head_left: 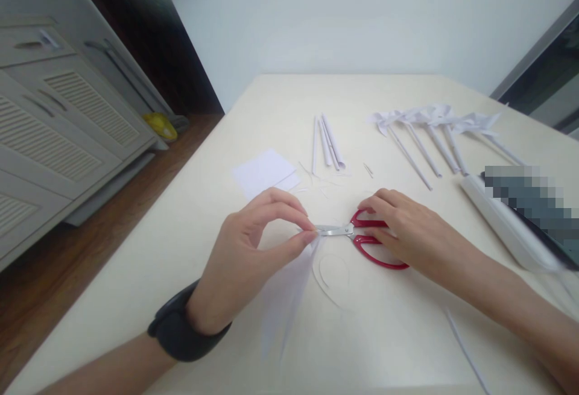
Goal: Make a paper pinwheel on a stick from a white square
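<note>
My left hand, with a black band on the wrist, pinches the tip of a folded white paper sheet between thumb and forefinger. The sheet hangs down toward me below that hand. My right hand grips red-handled scissors, fingers through the loops. Their blades point left and meet the paper right at my left fingertips. How far apart the blades stand is hard to make out. Thin curled paper strips lie on the table just below the blades.
Flat paper squares and several rolled paper tubes lie beyond my hands on the white table. Paper pinwheels on sticks line the far right. A white box-like object sits by my right forearm, near a thin paper stick.
</note>
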`<action>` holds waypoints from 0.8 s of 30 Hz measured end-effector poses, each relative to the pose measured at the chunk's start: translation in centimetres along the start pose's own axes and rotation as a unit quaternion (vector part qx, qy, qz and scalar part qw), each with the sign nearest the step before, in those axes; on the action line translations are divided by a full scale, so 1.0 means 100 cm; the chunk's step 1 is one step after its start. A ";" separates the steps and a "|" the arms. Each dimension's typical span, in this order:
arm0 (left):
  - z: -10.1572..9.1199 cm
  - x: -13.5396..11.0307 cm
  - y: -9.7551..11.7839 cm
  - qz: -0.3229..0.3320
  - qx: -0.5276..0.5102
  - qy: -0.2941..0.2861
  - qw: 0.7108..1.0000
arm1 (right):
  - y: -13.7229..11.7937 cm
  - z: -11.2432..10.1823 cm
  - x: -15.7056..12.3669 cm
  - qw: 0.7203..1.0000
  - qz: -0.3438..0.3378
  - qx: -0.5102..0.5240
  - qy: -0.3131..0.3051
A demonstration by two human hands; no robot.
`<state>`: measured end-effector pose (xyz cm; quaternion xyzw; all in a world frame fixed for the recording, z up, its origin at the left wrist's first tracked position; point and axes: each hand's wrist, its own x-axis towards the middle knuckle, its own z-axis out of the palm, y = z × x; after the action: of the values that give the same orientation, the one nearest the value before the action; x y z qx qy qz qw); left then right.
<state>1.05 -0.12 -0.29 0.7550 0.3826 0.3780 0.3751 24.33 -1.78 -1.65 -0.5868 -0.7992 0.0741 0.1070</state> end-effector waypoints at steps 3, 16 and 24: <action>0.000 0.000 0.001 -0.006 -0.014 0.020 1.000 | 0.004 -0.003 -0.002 1.000 0.014 0.007 -0.002; -0.001 -0.001 0.001 0.001 -0.038 0.039 0.999 | 0.000 -0.009 -0.006 0.998 0.026 0.060 -0.026; -0.001 -0.001 0.002 -0.008 -0.028 0.022 0.999 | -0.020 -0.020 -0.007 0.964 0.067 0.253 -0.035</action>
<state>0.92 -0.28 -0.11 0.7326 0.3857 0.4022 0.3910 23.22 -3.09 0.66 -0.5900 -0.7162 0.3016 0.2192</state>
